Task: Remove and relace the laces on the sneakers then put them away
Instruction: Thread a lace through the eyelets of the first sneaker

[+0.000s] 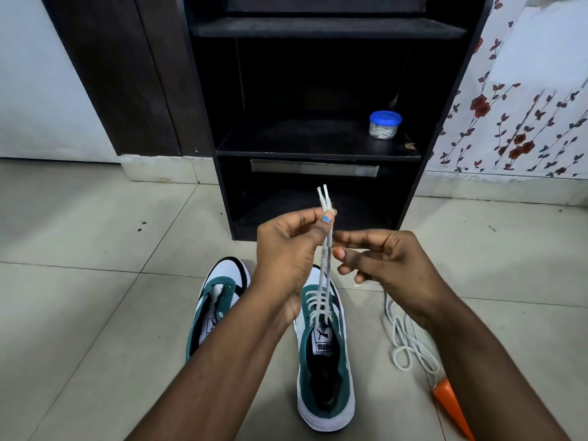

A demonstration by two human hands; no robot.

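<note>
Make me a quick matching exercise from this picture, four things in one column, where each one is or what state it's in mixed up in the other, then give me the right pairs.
Things:
1. right sneaker
2. left sneaker
3. loose lace
4. blue-lidded jar

States:
A. on the black shelf
B. coiled on the floor tiles
C. eyelets bare, no lace
D. laced, both lace ends pinched in the left hand

Pairs: 1-D, 2-C, 3-B, 4-A
</note>
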